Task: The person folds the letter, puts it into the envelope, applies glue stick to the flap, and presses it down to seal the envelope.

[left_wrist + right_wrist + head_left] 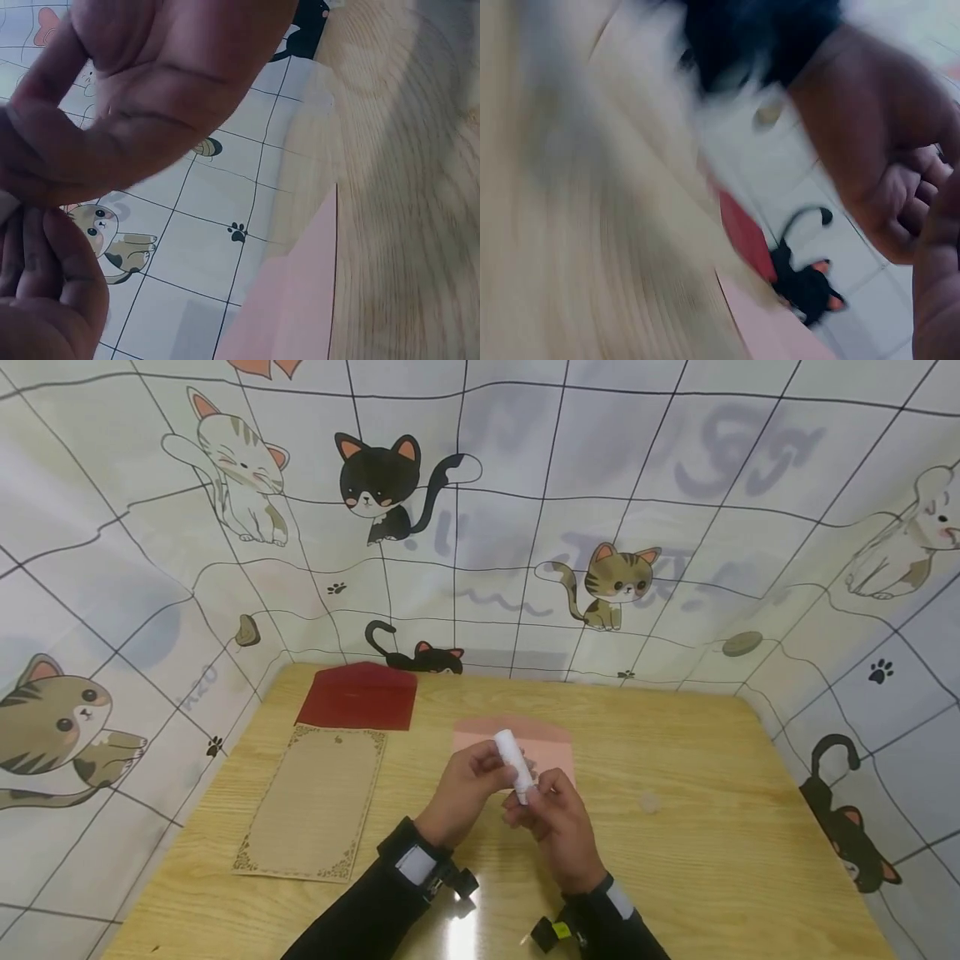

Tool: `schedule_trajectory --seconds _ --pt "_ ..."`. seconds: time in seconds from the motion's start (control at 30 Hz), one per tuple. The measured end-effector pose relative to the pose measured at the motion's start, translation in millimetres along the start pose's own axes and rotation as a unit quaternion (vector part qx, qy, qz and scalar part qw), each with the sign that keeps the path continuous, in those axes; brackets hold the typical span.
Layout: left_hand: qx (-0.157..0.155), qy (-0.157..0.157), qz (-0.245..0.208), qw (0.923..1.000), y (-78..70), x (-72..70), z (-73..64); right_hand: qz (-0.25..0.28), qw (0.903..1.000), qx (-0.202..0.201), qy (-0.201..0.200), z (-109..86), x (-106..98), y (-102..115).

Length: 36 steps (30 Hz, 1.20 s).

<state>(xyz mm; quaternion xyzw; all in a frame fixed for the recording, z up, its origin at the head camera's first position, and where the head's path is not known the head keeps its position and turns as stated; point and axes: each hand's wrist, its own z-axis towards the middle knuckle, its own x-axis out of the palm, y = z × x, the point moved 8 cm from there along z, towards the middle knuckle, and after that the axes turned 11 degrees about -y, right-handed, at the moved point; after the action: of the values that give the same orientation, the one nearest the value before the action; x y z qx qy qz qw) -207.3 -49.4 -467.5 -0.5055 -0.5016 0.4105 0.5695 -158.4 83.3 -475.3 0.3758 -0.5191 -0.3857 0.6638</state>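
A small white tube (514,760) was held up between the person's two hands, over the table (697,760), and what counted, I thought, was how its length ran from one hand to the other. Taking twelve o'clock as straight away from the person, the tube leaned with its far end toward eleven and its near end toward five.

The left hand (459,789) came in from about eight o'clock, thumb and fingers pinching the tube along its middle, so that the far end stuck out past them. The right hand (557,822) came from about five and had its fingers pinched at the near end, so it was clearly the closer of the two to that tip. Both sets of fingers were gripping, then, one above the other along the same slanting line. How the hidden fingers lay behind the tube I couldn't tell.

Beyond the hands, toward twelve, a pink envelope (553,750) lay on the table, partly covered from my eye by the tube and the left hand. A red envelope (360,697) lay toward ten, a tan sheet (311,806) with ornate corners toward nine, and a small pale disc (648,802) toward three.
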Motion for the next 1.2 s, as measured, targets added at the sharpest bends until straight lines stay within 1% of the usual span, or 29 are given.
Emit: schedule_trajectory --seconds 0.03,0.1,0.13,0.17,0.23,0.27,0.3,0.33,0.37,0.43,0.47,0.5,0.53,0.57,0.6,0.67,0.7,0.73,0.77,0.8,0.87,0.9,0.93,0.97,1.0,1.03,1.07,1.13,1.2 --pt "0.005 0.011 0.001 0.9999 -1.2 1.0 -0.6 0.057 0.9976 0.034 0.02 -0.8 2.6 -2.7" --pt "0.016 0.026 0.002 0.9995 -3.5 2.6 -1.5 0.14 0.9852 0.084 0.05 -2.7 7.3 -6.5" --pt "0.019 0.025 0.002 0.9995 -4.2 2.6 -2.0 0.152 0.9823 0.094 0.055 -3.3 8.3 -7.2" --pt "0.02 0.02 0.001 0.9996 -4.3 2.1 -2.3 0.145 0.9837 0.094 0.05 -3.2 7.7 -7.5" --pt "0.014 -0.003 -0.003 0.9999 -3.1 0.3 -2.6 0.076 0.9949 0.064 0.018 -1.7 3.6 -6.1" --pt "0.011 -0.019 -0.005 0.9997 -2.4 -0.9 -2.6 0.005 0.9994 0.033 -0.007 -0.7 0.4 -4.1" --pt "0.008 -0.038 -0.006 0.9992 -1.7 -2.4 -2.8 -0.084 0.9958 -0.002 -0.035 0.1 -2.4 -1.0" --pt "0.004 -0.056 -0.004 0.9984 -0.9 -3.8 -3.1 -0.181 0.9806 -0.039 -0.064 0.4 -4.5 3.0" --pt "0.002 -0.073 0.0 0.9973 -0.4 -5.0 -3.5 -0.274 0.9545 -0.075 -0.09 0.2 -5.4 7.1" --pt "-0.001 -0.097 0.01 0.9952 -0.3 -6.2 -4.6 -0.427 0.8834 -0.146 -0.129 -1.7 -2.6 16.5" --pt "-0.002 -0.105 0.015 0.9943 -0.1 -6.5 -5.1 -0.481 0.8465 -0.179 -0.142 -3.3 0.2 20.6" --pt "-0.003 -0.11 0.021 0.9937 -0.1 -6.5 -5.6 -0.514 0.8179 -0.209 -0.151 -5.1 3.0 24.2" --pt "-0.004 -0.113 0.023 0.9934 -0.1 -6.2 -5.8 -0.535 0.7962 -0.236 -0.157 -6.9 5.6 27.1" --pt "-0.005 -0.112 0.023 0.9934 0.2 -5.8 -5.7 -0.546 0.7805 -0.258 -0.16 -8.7 7.6 29.3" --pt "-0.007 -0.111 0.022 0.9935 0.1 -5.3 -5.7 -0.552 0.7697 -0.277 -0.162 -10.4 8.9 31.0" --pt "-0.01 -0.103 0.014 0.9945 0.6 -4.2 -5.1 -0.553 0.7594 -0.303 -0.159 -12.8 10.1 32.6" --pt "-0.008 -0.095 0.009 0.9954 0.1 -3.3 -5.0 -0.548 0.7621 -0.308 -0.156 -13.5 9.6 32.7" --pt "-0.009 -0.086 0.003 0.9962 0.1 -2.6 -4.7 -0.538 0.7711 -0.305 -0.151 -13.4 8.8 31.9" --pt "-0.009 -0.076 -0.003 0.997 0.5 -2.0 -4.1 -0.522 0.7882 -0.294 -0.143 -12.5 7.3 30.3" --pt "-0.008 -0.067 -0.008 0.9977 0.9 -1.5 -3.7 -0.487 0.8187 -0.275 -0.129 -11.2 5.7 28.0" --pt "-0.006 -0.043 -0.019 0.9989 2.1 -0.4 -2.8 -0.383 0.8926 -0.217 -0.096 -7.9 2.1 21.6" --pt "-0.004 -0.033 -0.023 0.9992 2.2 0.3 -2.7 -0.32 0.9265 -0.18 -0.081 -6.3 0.6 18.2" --pt "-0.004 -0.021 -0.029 0.9994 2.7 1.1 -2.2 -0.254 0.9548 -0.141 -0.064 -4.7 -0.3 14.5" --pt "-0.003 -0.009 -0.036 0.9993 2.8 2.1 -2.3 -0.187 0.9757 -0.103 -0.047 -3.7 -0.5 11.1" --pt "-0.002 0.004 -0.041 0.9992 2.3 3.4 -2.7 -0.123 0.9896 -0.068 -0.03 -3.3 0.0 8.4" --pt "-0.001 0.017 -0.047 0.9987 1.7 4.9 -3.3 -0.073 0.9965 -0.038 -0.014 -3.0 1.2 6.3" --pt "-0.001 0.029 -0.055 0.9981 1.0 6.4 -3.9 -0.031 0.9994 -0.012 0.003 -3.1 3.0 4.8" --pt "-0.003 0.048 -0.067 0.9966 -0.2 9.0 -4.8 0.044 0.998 0.031 0.034 -3.8 6.9 2.8" --pt "-0.007 0.056 -0.074 0.9956 0.1 10.5 -4.9 0.091 0.993 0.056 0.05 -5.0 9.4 2.0"
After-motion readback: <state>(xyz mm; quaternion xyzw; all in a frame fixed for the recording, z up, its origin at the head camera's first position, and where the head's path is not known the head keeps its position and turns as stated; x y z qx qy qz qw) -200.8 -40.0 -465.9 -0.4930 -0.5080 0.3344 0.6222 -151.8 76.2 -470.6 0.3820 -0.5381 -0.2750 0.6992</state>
